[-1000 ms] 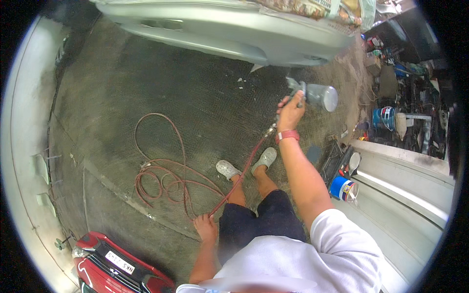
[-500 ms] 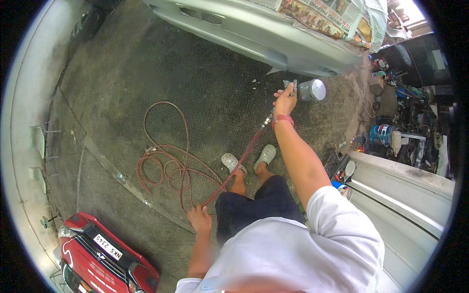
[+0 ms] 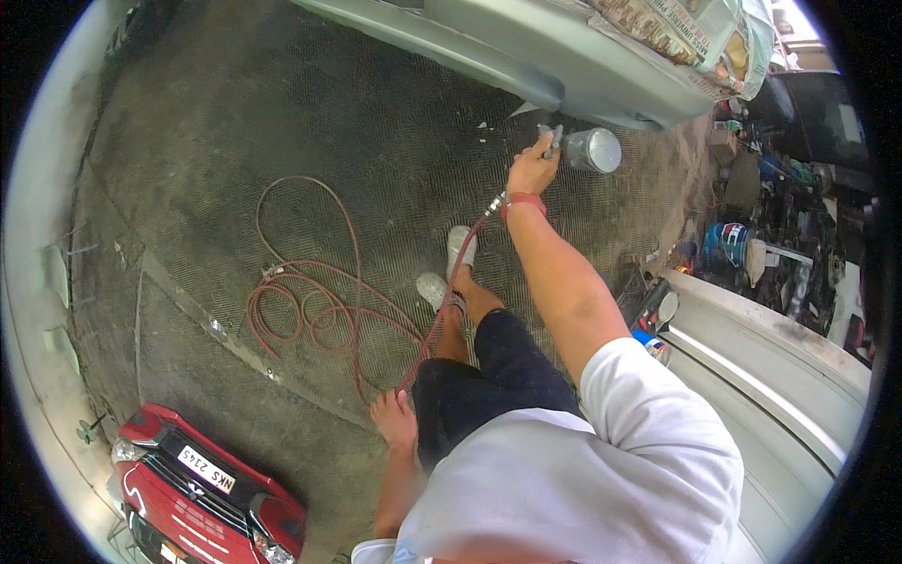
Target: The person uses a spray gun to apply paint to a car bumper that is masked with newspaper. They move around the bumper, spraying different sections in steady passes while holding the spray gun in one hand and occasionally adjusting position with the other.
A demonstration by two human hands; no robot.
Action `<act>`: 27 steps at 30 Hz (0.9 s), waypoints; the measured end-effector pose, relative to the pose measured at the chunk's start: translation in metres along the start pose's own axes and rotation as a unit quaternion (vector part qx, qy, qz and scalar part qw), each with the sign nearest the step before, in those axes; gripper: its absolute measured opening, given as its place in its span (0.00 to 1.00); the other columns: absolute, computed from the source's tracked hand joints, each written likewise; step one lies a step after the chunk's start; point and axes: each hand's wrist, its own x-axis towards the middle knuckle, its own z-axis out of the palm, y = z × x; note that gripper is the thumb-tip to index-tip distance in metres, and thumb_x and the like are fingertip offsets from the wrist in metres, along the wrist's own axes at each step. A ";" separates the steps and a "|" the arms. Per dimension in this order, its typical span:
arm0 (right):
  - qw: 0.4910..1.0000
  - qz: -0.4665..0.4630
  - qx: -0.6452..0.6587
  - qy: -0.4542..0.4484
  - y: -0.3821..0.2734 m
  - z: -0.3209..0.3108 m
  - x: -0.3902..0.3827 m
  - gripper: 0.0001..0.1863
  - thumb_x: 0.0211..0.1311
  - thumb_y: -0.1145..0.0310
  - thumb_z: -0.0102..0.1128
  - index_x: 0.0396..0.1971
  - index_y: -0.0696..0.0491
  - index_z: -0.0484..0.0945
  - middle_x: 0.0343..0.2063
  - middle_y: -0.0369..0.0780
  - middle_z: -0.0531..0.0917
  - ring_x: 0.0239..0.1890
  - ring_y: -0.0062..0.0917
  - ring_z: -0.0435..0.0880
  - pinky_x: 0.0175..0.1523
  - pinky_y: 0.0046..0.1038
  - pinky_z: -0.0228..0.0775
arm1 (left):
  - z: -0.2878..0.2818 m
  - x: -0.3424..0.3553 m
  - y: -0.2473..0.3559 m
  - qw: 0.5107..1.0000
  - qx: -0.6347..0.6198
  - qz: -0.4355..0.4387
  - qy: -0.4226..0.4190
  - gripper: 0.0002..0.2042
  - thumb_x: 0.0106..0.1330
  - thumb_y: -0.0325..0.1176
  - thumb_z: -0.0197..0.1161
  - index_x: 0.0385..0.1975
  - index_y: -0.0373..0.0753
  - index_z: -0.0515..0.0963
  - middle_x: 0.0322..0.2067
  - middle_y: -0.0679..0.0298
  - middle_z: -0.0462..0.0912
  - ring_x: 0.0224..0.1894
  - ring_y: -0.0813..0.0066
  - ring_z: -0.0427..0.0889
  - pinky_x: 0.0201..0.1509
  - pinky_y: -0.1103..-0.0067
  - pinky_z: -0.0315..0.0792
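Observation:
My right hand [image 3: 534, 172] is stretched forward, its fingers wrapped around a spray gun [image 3: 554, 141] with a round grey paint cup [image 3: 592, 150]. The gun is just below the edge of a silver-grey car bumper [image 3: 526, 66]. A red air hose [image 3: 442, 320] runs from the gun's metal fitting [image 3: 495, 204] back past my legs to my left hand [image 3: 395, 419]. That hand hangs low beside my dark shorts, its fingers closed at the bend of the hose; the grip itself is partly hidden.
Loops of hose [image 3: 301, 305] lie on the textured floor at left. A red car front [image 3: 202, 489] stands at lower left. Newspaper and plastic [image 3: 700, 42] cover part of the silver car. White panels [image 3: 761, 348], a blue bucket [image 3: 725, 242] and clutter line the right.
My right hand has moved slightly forward and left with the spray gun. My feet have shifted, one stepping ahead of the other. The view has moved a little.

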 end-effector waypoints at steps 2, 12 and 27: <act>0.994 -0.072 0.008 0.078 0.000 0.012 0.018 0.34 0.88 0.51 0.48 0.75 0.67 0.68 0.62 0.64 0.81 0.62 0.56 0.83 0.69 0.47 0.75 | 0.000 0.021 0.018 0.999 -0.025 0.012 0.038 0.16 0.84 0.43 0.55 0.50 0.35 0.81 0.45 0.46 0.83 0.51 0.39 0.79 0.64 0.47 0.69; 0.979 -0.106 0.027 0.172 -0.044 0.105 0.046 0.35 0.89 0.53 0.46 0.80 0.66 0.61 0.72 0.66 0.74 0.73 0.60 0.76 0.76 0.48 0.70 | -0.040 0.123 0.061 0.996 -0.056 -0.026 0.068 0.17 0.84 0.42 0.56 0.47 0.31 0.81 0.41 0.45 0.82 0.46 0.40 0.79 0.54 0.50 0.71; 0.944 -0.173 0.067 0.272 0.058 0.165 0.060 0.39 0.90 0.50 0.44 0.82 0.66 0.56 0.75 0.63 0.71 0.73 0.52 0.76 0.77 0.43 0.70 | -0.006 0.246 0.018 0.995 -0.061 0.073 -0.004 0.15 0.85 0.42 0.56 0.45 0.35 0.82 0.34 0.48 0.83 0.40 0.41 0.82 0.50 0.50 0.72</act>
